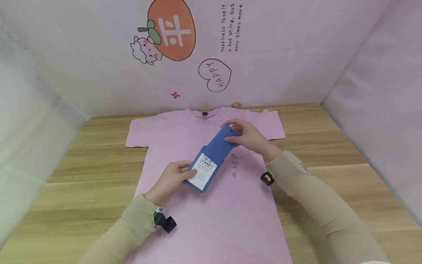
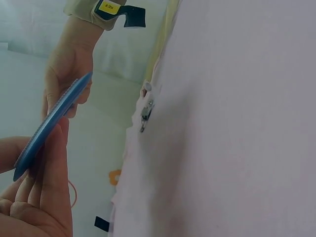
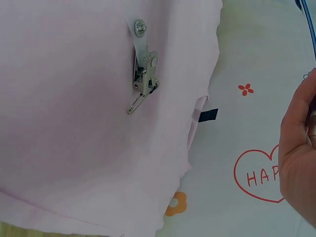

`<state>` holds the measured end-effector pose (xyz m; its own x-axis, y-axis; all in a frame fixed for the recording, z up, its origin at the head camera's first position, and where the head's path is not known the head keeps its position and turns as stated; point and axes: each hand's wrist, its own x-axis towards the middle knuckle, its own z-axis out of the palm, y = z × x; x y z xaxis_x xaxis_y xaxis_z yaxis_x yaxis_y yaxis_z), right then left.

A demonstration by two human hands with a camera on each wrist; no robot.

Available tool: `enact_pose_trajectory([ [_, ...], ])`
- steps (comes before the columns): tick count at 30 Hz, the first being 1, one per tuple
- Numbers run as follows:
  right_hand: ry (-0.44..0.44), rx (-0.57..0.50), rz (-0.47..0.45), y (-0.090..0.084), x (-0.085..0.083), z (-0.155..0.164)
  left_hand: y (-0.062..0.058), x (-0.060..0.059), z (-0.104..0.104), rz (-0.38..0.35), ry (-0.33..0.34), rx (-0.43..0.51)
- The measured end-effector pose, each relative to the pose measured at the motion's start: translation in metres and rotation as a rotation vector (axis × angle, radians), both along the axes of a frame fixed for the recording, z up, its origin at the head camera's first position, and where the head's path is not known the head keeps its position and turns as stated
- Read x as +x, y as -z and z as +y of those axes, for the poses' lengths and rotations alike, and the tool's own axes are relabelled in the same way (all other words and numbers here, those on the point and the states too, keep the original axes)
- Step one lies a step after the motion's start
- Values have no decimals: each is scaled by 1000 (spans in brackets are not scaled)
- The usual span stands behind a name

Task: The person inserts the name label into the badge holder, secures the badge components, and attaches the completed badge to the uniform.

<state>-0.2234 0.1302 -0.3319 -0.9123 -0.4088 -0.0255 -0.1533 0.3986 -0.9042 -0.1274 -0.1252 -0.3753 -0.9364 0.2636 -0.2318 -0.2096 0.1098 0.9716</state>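
Note:
A blue ID card holder (image 1: pixel 215 148) is held at a slant above a pink T-shirt (image 1: pixel 204 227). Its upper blue section is slid up, baring a white printed card (image 1: pixel 202 172) in the lower section. My left hand (image 1: pixel 169 179) pinches the lower left edge, thumb over the card. With thumb and fingers, my right hand (image 1: pixel 247 137) grips the top end near the slot. Edge-on, the holder (image 2: pixel 49 123) shows as a thin blue strip in the left wrist view. A metal badge clip (image 3: pixel 146 74) with a clear strap lies on the shirt, below the right hand.
The T-shirt lies spread on a wood-grain table (image 1: pixel 329 154), its collar toward the back. A printed cloth (image 1: pixel 273 73) hangs behind the table, with pale cloth walls at both sides. Small black wrist cameras (image 1: pixel 267 178) stick out from both sleeves.

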Motion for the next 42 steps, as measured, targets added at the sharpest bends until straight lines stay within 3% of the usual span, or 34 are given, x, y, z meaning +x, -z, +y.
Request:
enact_pose_trajectory([
  [25,2,60,3,-6,-4,0,2,1,1,-16,-2,18],
  [42,-10,50,22,0,-2,-3,2,-1,2,7,18,15],
])
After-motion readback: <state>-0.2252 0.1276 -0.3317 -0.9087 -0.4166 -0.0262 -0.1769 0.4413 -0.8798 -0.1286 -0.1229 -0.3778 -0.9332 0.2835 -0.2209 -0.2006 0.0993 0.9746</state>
